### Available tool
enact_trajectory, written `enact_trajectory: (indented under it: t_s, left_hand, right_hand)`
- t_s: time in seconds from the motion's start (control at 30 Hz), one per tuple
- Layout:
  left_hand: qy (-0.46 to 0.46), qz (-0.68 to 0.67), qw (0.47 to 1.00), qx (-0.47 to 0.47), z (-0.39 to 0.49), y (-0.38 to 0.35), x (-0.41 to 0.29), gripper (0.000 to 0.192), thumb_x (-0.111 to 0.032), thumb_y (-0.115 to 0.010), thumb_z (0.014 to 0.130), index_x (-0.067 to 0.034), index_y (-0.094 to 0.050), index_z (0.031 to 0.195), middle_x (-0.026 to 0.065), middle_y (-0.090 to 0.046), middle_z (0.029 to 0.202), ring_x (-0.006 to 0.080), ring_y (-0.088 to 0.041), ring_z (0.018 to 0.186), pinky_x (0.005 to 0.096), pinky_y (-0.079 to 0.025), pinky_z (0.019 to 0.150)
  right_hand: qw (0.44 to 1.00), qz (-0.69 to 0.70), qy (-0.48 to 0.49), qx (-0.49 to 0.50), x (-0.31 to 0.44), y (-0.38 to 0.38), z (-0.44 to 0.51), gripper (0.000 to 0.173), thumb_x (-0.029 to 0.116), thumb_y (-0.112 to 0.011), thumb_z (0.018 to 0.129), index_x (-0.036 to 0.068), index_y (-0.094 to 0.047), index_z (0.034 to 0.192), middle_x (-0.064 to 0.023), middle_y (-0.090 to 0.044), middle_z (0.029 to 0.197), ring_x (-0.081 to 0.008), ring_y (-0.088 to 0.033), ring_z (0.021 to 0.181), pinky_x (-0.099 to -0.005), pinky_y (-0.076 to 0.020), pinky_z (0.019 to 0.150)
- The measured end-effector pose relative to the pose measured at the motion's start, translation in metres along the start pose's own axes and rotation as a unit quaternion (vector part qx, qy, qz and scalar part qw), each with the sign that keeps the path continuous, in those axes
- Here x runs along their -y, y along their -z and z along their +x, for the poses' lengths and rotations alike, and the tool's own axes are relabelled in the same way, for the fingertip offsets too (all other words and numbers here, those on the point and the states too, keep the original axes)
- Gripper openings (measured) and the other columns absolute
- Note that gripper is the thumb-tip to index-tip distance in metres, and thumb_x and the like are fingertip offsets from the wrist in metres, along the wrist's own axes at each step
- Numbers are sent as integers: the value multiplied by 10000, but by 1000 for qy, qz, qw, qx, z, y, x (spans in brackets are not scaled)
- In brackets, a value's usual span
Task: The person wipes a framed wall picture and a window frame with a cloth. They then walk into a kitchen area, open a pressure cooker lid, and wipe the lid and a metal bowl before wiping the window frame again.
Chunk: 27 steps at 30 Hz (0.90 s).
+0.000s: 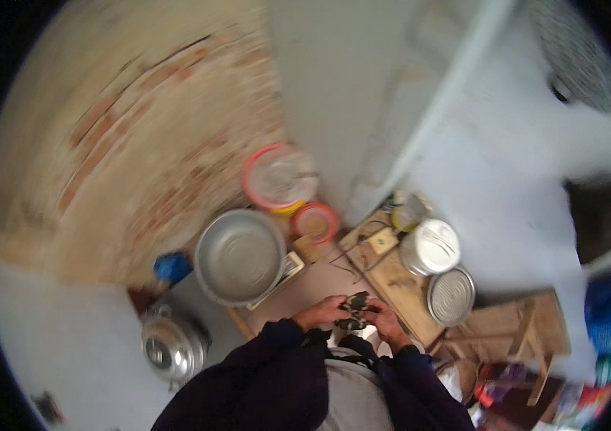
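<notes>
Close in front of my body, both hands grip a small dark item with a mottled pattern, perhaps cloth [357,303]. My left hand [320,312] has its fingers on the item's left side. From the right, my right hand [388,322] pinches its other edge with bent fingers. The item looks bunched between them, and its exact kind is too blurred to tell. Below the hands, something white [371,335] shows partly, mostly hidden by my sleeves. A wide metal basin [240,258] stands ahead to the left of my hands.
A wooden board or bench [391,285] on the right bears a power socket box [382,241], a lidded white container [434,245] and a round metal lid [451,296]. Red-rimmed tubs [315,222] stand by the brick wall [187,145]. A lidded steel pot [168,347] is at left, a wooden stool [521,323] at right.
</notes>
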<state>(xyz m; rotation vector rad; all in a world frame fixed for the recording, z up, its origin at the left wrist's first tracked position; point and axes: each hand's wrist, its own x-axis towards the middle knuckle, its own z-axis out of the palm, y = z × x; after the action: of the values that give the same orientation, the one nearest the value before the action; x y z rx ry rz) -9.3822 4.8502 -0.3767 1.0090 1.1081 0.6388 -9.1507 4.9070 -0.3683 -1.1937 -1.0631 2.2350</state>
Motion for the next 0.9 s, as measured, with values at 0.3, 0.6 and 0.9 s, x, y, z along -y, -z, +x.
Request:
enact_trajectory:
  t_s: [0.3,0.6,0.9]
  left_hand:
    - [-30,88,976,-197,-49,13,16,386,-189,-720,793,-12,-669,1132,134,-716,956,211,-669,862,376,-528,784]
    - [40,-39,917,-396,-58,-50,59,417,-209,-748,758,9,-667,1104,168,-711,933,259,-679,820,404,-550,711]
    - [49,-114,854,-506,-81,-106,82,437,-236,-741,786,-9,-682,1155,156,-717,1031,262,-688,923,400,-552,832]
  right_hand:
    - [981,-104,-38,162,13,-41,49,598,-89,-701,809,29,-551,1375,-80,-648,1248,-197,-626,1108,-345,-524,942]
    - [879,-255,-151,374,38,-57,87,450,1,-678,843,19,-618,1289,-76,-691,1141,-194,-668,1009,-337,-555,897]
    - [837,-282,-249,397,24,-71,72,399,41,-669,884,14,-602,1277,-103,-673,1138,-221,-681,966,-361,-579,838]
